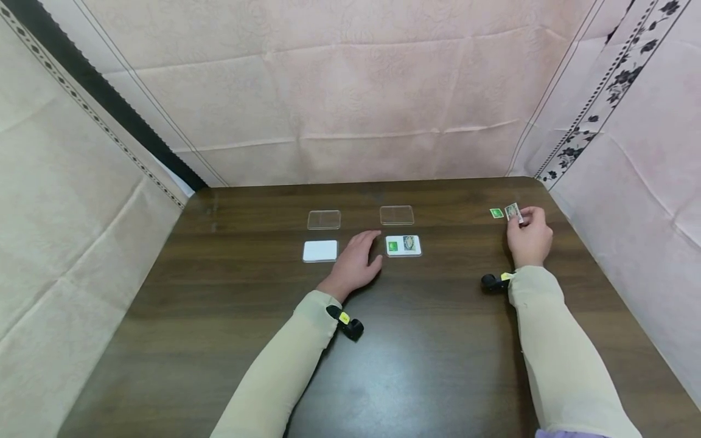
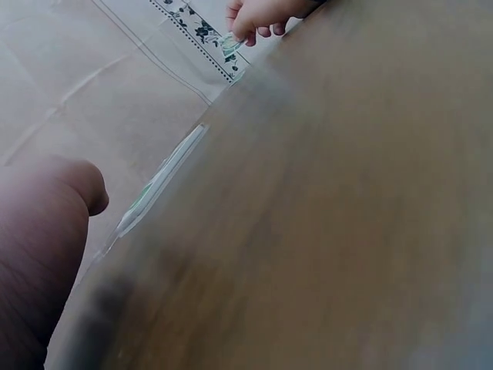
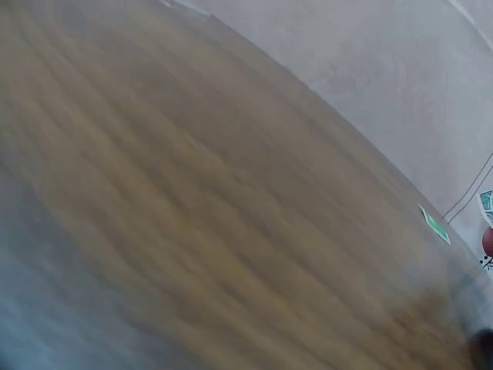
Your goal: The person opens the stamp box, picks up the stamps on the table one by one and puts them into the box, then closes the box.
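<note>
At the table's far right, my right hand pinches a small pale stamp with a greenish-grey print between thumb and fingers. Just left of it a small green stamp with a white border lies flat on the wood. My left hand is held low over the table, thumb and fingers spread and holding nothing. Beside its fingertips lies a shallow clear case with a white base, carrying a green stamp and a grey-green stamp. The right wrist view catches only a fingertip and part of the held stamp.
A second white-based case lies left of my left hand. Behind the two cases are two clear lids on the dark wooden table. Patterned cloth hangs around the far edge and sides.
</note>
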Available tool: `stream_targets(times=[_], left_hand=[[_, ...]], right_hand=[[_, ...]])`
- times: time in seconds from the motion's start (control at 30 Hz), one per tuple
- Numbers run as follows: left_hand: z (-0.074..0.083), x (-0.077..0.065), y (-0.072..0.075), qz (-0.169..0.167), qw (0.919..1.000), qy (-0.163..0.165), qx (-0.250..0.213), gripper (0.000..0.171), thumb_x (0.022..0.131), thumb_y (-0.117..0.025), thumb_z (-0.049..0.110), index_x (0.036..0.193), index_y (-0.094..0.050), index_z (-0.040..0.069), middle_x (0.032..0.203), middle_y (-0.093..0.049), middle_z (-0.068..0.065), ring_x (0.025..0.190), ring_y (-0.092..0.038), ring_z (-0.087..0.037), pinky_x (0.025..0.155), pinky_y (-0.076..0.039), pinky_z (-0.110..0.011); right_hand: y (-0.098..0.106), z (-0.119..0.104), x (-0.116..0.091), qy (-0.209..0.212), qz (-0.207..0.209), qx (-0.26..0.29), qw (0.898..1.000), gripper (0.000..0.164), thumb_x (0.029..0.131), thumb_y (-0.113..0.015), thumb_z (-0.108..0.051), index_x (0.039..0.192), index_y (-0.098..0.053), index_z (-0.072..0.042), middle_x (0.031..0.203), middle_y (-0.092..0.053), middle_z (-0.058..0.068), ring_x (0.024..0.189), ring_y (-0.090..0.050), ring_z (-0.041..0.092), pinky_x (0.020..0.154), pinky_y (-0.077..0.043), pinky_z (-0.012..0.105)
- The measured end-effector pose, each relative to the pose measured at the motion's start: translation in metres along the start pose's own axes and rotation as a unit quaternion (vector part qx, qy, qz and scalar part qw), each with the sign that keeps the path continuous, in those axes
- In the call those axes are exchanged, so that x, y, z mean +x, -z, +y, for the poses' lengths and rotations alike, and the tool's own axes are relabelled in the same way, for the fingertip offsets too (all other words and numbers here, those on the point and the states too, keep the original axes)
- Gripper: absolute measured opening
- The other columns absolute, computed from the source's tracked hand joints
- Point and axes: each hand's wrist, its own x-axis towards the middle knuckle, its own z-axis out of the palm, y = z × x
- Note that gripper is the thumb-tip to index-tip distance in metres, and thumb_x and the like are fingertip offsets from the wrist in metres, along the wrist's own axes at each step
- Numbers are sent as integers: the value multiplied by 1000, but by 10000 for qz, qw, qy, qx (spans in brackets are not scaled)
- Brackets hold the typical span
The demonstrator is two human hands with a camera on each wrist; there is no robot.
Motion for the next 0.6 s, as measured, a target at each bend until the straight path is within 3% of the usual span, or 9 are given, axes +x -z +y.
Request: stream_targets(times=[0.37,0.6], left_hand=[[-17,-14,18,339,9988,-331,-122,53,97,-62,24,146,-49,10,149,-50,-9,141,-42,-25,115,-36,-42],[-50,-27,39,743,9956,-536,-187,54,93,-66,24,142,-52,5,145,-52,-13,138,-43,-30,113,-37,-46]], right_hand=[[-1,-11,-15,-108,107,282,9995,29,98,-57,-27,120,-60,-9,92,-67,4,79,-56,15,71,-38,28],[-1,-16,-22,-340,81,530,9980,28,97,-56,-29,119,-59,-11,86,-64,-6,77,-56,10,70,-38,25]])
